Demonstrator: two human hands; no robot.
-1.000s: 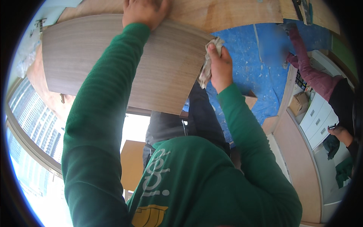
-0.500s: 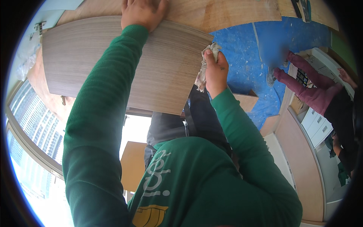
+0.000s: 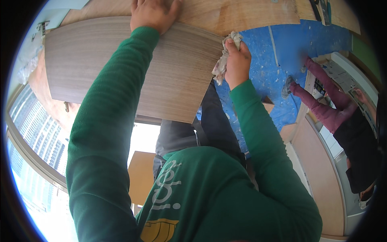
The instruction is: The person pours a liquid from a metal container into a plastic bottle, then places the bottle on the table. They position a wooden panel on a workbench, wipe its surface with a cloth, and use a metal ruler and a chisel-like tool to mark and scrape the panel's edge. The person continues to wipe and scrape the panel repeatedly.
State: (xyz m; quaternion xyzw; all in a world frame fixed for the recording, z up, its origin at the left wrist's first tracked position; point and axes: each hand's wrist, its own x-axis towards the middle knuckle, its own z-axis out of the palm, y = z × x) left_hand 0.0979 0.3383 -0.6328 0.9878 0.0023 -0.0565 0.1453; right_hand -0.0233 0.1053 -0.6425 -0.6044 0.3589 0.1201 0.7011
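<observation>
While the left hand (image 3: pixel 155 17) rests at the far edge of a grey-brown wood-grain board (image 3: pixel 177 72), its thumb stands spread away from the fingers. The upper rim of the view cuts off its fingertips, so I cannot tell whether they lie flat or curl. The right hand (image 3: pixel 238 63) is closed around a crumpled, stained, pale cloth (image 3: pixel 220 67), with the thumb on top, and holds it at the right edge of the board. One end of the cloth sticks up above the thumb, and the other hangs down along that edge.

The board lies broad face up in front of the person, its near edge over the dark trousers (image 3: pixel 217 113). A plywood table (image 3: pixel 238 15) extends beyond its far edge, and a small metal fitting (image 3: pixel 66 106) shows by its near left edge. At the upper left, clear plastic (image 3: pixel 28 70) lies below a metal hinge (image 3: pixel 42 27), with a window (image 3: pixel 36 125) farther down.

To the right of the cloth, a speckled blue sheet (image 3: pixel 260 52) covers the floor. A few dark-handled tools (image 3: pixel 322 12) lie at the upper right. Well apart from both hands, a co-worker (image 3: pixel 356 141) in maroon trousers and a black top stands beside white furniture (image 3: pixel 354 69).
</observation>
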